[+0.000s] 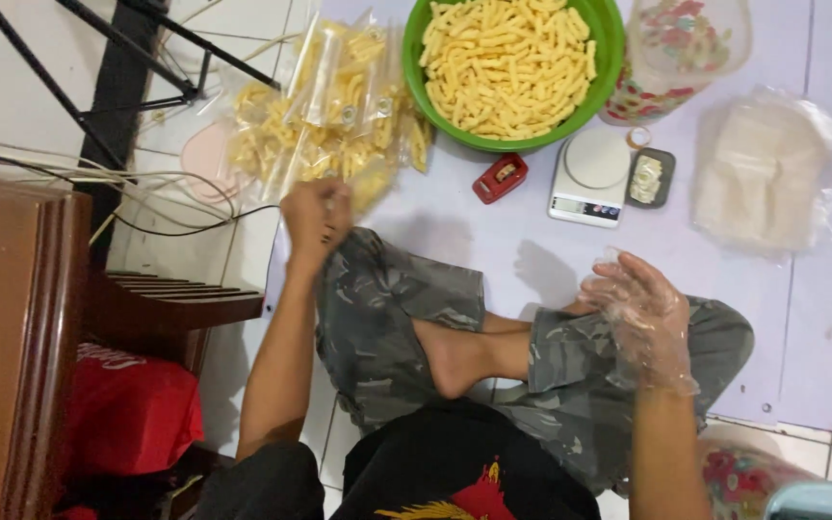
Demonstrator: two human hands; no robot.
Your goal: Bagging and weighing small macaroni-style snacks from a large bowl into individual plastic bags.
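Seated worker, cross-legged on the floor. The bare left hand [315,217] is closed on the edge of a filled clear plastic bag of yellow stick snacks [363,183], at the near side of the heap of filled clear bags [325,116]. The right hand [639,313], in a thin transparent plastic glove, hangs open and empty above the knee. Ahead lie a green round plastic bowl [611,39] of loose snacks, a small white digital scale [589,178] and a stack of empty clear bags [767,173]. Best practice, judged: grip the sealed rim, not the brittle contents.
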